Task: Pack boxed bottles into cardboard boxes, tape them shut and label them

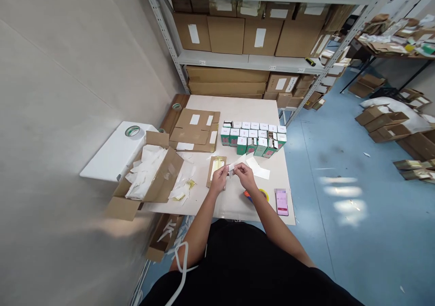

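And at the centre of the frame, left hand (219, 179) and right hand (246, 177) both pinch a white slip (231, 167) over the surface (238, 107), where a light, even pull should keep it uncreased!

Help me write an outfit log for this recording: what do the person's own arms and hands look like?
The left hand and right hand are bare, without gloves; no ring or watch can be made out. The left forearm and right forearm are uncovered too. The person wears a short-sleeved black top, and a white cable loops by the left arm.
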Demonstrator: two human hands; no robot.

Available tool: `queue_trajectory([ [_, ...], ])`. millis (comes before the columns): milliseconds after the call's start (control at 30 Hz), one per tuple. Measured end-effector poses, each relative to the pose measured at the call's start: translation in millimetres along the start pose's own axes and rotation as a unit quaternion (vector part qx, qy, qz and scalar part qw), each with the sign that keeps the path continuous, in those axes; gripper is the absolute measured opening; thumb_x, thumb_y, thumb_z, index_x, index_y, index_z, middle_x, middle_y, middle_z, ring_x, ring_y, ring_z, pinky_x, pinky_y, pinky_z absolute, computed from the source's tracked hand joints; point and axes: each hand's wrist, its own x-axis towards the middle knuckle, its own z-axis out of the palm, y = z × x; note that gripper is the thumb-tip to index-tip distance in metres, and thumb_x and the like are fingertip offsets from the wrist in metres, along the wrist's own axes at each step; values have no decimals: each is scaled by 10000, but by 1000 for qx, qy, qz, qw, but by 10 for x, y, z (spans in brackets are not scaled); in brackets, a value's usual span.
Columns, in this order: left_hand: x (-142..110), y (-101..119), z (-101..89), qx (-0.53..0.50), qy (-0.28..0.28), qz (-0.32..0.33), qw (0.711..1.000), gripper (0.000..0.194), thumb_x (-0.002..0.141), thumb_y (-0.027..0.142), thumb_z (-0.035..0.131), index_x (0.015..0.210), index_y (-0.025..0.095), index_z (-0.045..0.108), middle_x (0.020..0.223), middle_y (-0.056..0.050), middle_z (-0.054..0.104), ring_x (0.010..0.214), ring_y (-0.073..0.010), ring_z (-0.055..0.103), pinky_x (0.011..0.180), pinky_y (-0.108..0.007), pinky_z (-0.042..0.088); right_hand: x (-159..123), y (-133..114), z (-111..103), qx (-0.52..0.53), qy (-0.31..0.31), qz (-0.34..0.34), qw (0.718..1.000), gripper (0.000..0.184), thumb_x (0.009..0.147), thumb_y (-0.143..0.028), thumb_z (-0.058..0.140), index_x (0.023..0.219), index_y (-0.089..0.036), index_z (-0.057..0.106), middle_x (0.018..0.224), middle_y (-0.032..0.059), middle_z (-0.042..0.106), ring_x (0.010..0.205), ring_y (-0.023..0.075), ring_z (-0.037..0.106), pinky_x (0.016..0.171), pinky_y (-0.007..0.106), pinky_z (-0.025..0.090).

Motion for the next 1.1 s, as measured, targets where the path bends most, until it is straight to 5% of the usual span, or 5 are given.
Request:
queue_trajectory([
  [267,-177,21,-236,-18,-3,18,1000,467,840,589,750,1062,184,818,1173,-109,770,1114,-281,696,1005,-412,547,-25,103,276,-36,-30,-34,998,157,831,-378,707,773,-235,681,875,19,652,810,180,607,759,316,521],
  [500,-323,41,-666,-32,87,-13,996,447,858,592,712,860,156,810,769,-28,723,771,-199,659,736,-296,523,-83,157,705,13,-7,10,1000,211,781,-356,697,669,-225,576,862,20,679,777,177,598,745,323,522],
  [800,-391,138,-1194,-49,43,22,998,487,852,634,691,740,161,718,674,-3,615,688,-168,574,666,-272,480,-254,129,1336,-36,32,24,999,361,765,-508,799,737,-227,573,731,-22,613,690,151,551,691,291,478],
  [967,-330,89,-1888,-91,211,29,973,518,842,647,707,648,189,563,599,43,468,632,-129,489,617,-238,428,-219,101,1403,-33,83,-6,996,378,747,-485,796,695,-226,526,885,31,686,806,181,625,749,310,505],
  [1100,-404,161,-2608,-130,422,45,896,483,901,627,645,703,202,529,642,49,481,650,-116,472,630,-222,425,-137,138,1642,-45,158,-41,986,361,747,-472,786,752,-238,511,744,-23,622,704,155,597,710,294,493],
])
